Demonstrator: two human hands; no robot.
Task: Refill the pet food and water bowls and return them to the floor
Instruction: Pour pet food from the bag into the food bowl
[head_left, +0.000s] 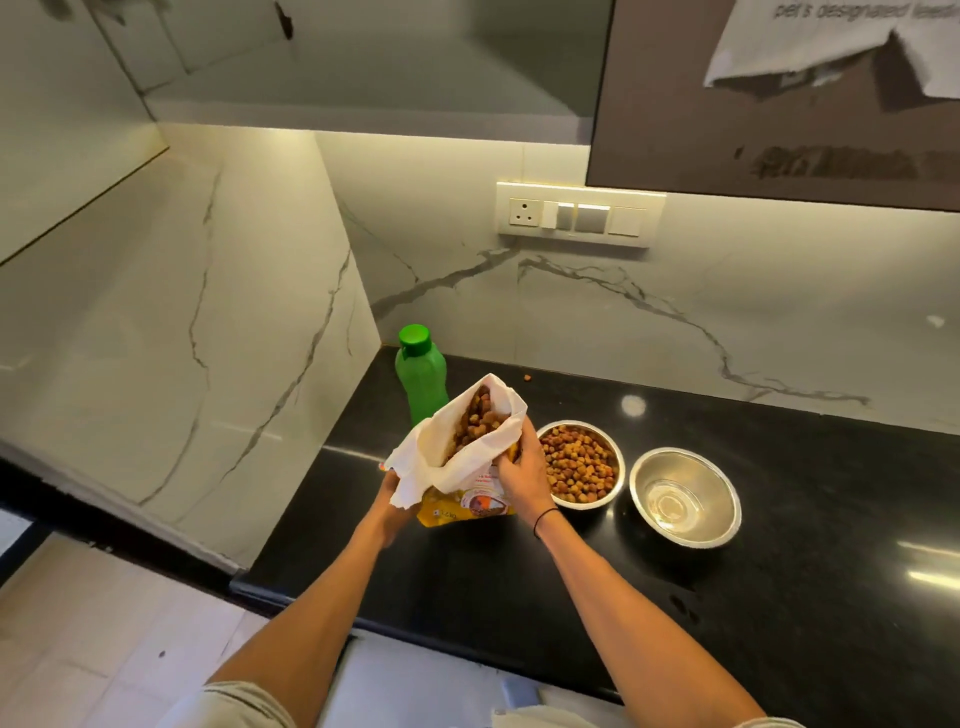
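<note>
Head view
Counter edge: the black countertop (779, 649) ended at a rounded front lip running from lower left toward lower right; a marble side wall (182, 338) closed its left end and a marble backsplash (675, 322) its rear.
Open room: bare counter lay to the right of and in front of the bowls; a green bottle (420, 375) stood upright in the back left corner, just behind the bag.
Kibble bag: the yellow-and-white bag (467, 457) was held above the counter, just left of the food bowl, long axis tilted, open mouth pointing up and away, kibble visible inside.
Left hand: the left hand (397, 506) gripped the bag's lower left side; its fingers were hidden by the folded flap.
Right hand: the right hand (522, 475) clamped the bag's right edge, fingers curled round it.
Food bowl: the steel bowl (584, 467) sat on the counter, full of kibble, its left rim hidden by the hand.
Water bowl: a second steel bowl (685, 496) stood just right of it, holding clear liquid.
Hard to make out: print on the bag was unreadable; one stray kibble (527, 378) lay near the backsplash.
</note>
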